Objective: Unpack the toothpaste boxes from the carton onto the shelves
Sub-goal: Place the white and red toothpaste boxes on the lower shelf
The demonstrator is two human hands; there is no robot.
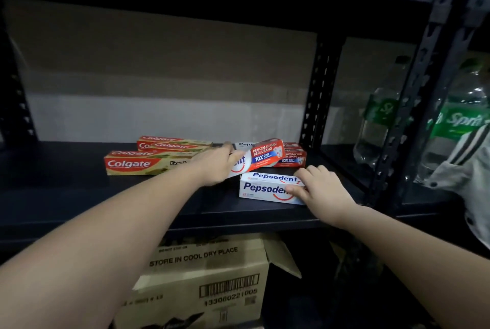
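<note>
Head view: left hand (pixel 216 166) grips a tilted toothpaste box (pixel 261 154) mid-frame, right hand (pixel 322 190) curls round another box (pixel 267 188) on the shelf (pixel 79 196); carton (pixel 209 281) sits below.

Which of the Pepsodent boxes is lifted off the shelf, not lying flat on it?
The Pepsodent box gripped by the left hand: it is tilted, red end raised. The front box under the right hand lies flat.
</note>
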